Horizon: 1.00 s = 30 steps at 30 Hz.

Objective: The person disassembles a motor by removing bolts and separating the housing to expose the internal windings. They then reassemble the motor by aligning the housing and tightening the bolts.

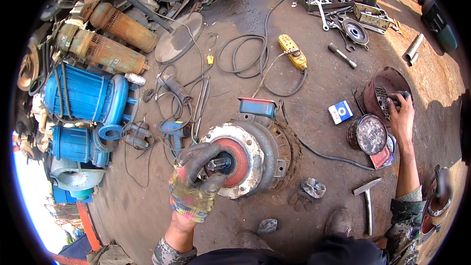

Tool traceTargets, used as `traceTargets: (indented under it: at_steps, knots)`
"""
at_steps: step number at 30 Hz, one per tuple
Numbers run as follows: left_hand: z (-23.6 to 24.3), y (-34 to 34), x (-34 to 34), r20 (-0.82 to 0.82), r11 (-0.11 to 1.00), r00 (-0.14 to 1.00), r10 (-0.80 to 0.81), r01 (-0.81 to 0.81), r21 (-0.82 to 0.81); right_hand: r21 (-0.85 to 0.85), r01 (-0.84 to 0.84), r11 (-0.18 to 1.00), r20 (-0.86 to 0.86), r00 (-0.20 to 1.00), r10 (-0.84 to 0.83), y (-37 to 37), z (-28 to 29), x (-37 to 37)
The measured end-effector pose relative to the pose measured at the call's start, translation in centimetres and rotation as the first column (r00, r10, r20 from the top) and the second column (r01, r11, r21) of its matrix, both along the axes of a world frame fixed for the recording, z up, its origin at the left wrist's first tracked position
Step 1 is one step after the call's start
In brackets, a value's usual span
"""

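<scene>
An electric motor [265, 154] lies on the ground before me, its pale flange and red inner ring turned toward the left. My left hand [198, 176], in a dirty patterned glove, curls its thumb and fingers round the motor shaft [217, 163] jutting from the ring's centre. Far to the right, my bare right hand [403, 113] is at the rusty bucket [375, 95], fingers bent over its opening. The fingertips look dark; whatever they pinch is too small to make out. A round tin [371, 135] with a smeared top stands beside the bucket, near a blue-and-white box [340, 112].
Blue pumps [81, 93] and rusty motors [105, 51] crowd the left. A drill [174, 132] and grinder [174, 88] lie among cables. A yellow socket block [293, 53] sits behind the motor. A hammer [368, 206] lies at the right, a tool tray [321, 0] farther back.
</scene>
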State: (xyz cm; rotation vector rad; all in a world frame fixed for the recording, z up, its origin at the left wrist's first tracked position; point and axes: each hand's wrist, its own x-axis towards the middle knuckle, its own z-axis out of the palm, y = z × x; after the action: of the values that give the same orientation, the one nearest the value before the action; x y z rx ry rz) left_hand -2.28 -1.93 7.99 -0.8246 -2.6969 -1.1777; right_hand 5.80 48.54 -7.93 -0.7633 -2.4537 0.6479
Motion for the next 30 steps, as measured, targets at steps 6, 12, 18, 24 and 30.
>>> traceTargets:
  at_steps: [6, 12, 18, 24, 30]
  knots:
    - [1.6, -0.6, -4.0, 0.094, 0.994, 0.996, 0.000, -0.011, 0.112, -0.686, -0.369, 0.627, -0.175, 0.920, 0.350, -9.9, 9.6, -2.1]
    - [1.3, -0.9, -4.0, 0.403, 0.949, 0.860, 0.313, -0.299, -0.101, -0.998, -0.007, 0.063, 0.032, 0.800, 0.600, -20.3, 15.9, -2.9]
    - [5.4, 0.3, -2.3, 0.610, 0.862, 0.632, 0.477, -0.471, -0.186, -0.974, 0.185, 0.131, 0.225, 0.868, 0.443, -25.4, 19.4, -2.1]
    - [8.5, 0.6, -1.1, 0.787, 0.623, 0.298, 0.541, -0.770, -0.137, -0.947, 0.298, 0.117, 0.320, 0.871, 0.372, -29.6, 23.5, -4.8]
    - [1.0, -0.6, 0.2, 0.921, 0.473, 0.099, 0.376, -0.875, -0.099, -0.756, 0.217, 0.618, 0.536, 0.746, 0.394, -30.9, 18.2, -7.5]
